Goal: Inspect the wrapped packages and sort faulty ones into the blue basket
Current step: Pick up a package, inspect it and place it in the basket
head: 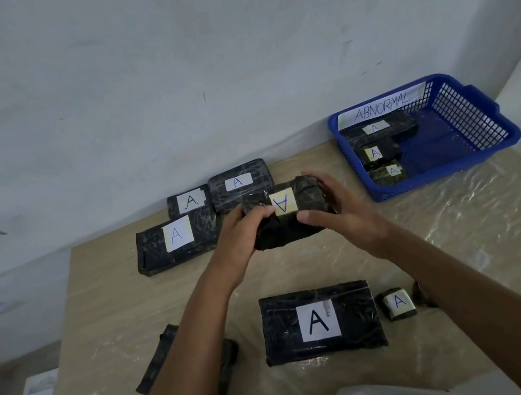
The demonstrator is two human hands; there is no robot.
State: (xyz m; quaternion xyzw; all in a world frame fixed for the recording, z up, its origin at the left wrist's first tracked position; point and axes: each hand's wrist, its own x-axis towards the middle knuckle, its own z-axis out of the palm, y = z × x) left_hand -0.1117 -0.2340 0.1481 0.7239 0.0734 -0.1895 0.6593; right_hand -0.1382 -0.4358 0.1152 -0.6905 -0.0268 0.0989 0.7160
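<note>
Surface: carried sorted and waiting packages.
Blue basket: far right, three packages inside.
Held package: you inspected it above mid-surface.
Left hand, right hand: each grip clasped it.
Next: judge the wrapping, then sort.

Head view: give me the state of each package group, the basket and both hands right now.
Held package: lifted off the table, gripped by both hands, label upside down.
Left hand: closed on the held package.
Right hand: closed on the held package.
Blue basket: upright, three packages inside.
Far packages: three lying flat, labels up.
Large near package: lying flat, label up.
Small near package: on the table, label visible.
</note>
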